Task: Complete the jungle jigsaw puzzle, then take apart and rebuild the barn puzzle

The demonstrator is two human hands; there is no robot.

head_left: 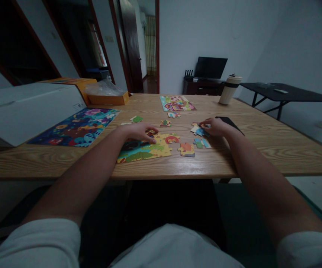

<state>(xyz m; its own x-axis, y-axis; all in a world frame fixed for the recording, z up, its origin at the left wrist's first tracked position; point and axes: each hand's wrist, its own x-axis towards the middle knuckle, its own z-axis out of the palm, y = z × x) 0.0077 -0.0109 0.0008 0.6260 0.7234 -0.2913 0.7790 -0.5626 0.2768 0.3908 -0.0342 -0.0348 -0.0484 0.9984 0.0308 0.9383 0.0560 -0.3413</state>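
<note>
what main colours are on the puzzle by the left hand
The puzzle shows mainly yellow and green; see head view.

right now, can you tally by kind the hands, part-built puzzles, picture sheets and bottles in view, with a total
Hands, left hand and right hand: 2
Part-built puzzle: 1
Picture sheets, blue sheet and pink sheet: 2
Bottle: 1
Total: 6

place: home; flat screen (210, 68) on low cabinet (201, 88); curtain (150, 46) beyond open door (131, 44); wooden table (275, 145)
</note>
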